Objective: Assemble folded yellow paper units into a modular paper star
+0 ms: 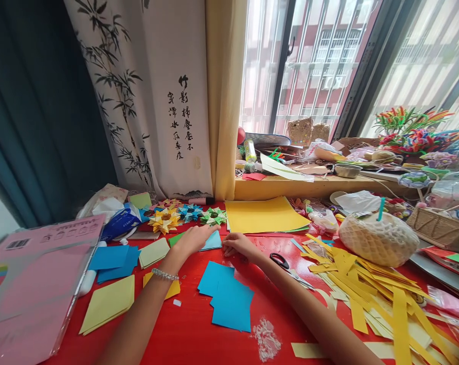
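My left hand [194, 240], with a beaded bracelet on the wrist, reaches over a small light blue paper stack [213, 241] on the red table [183, 324]. Its fingertips are near the stack's upper edge; what they hold, if anything, is too small to tell. Just right of that stack, my right hand [237, 245] has its fingers drawn together, with nothing clearly visible in them. Blue paper squares [233, 304] lie below the hands. Folded paper stars in yellow [165, 219], blue [190, 212] and green [214, 216] sit behind my left hand.
Scissors [290, 268] lie right of my right hand, beside a heap of yellow strips [351, 274]. Yellow sheets [265, 215] lie at the back. A pink paper pack [42, 294], yellow squares [109, 304] and blue squares [111, 258] are at left. A net-wrapped round object [379, 238] stands right.
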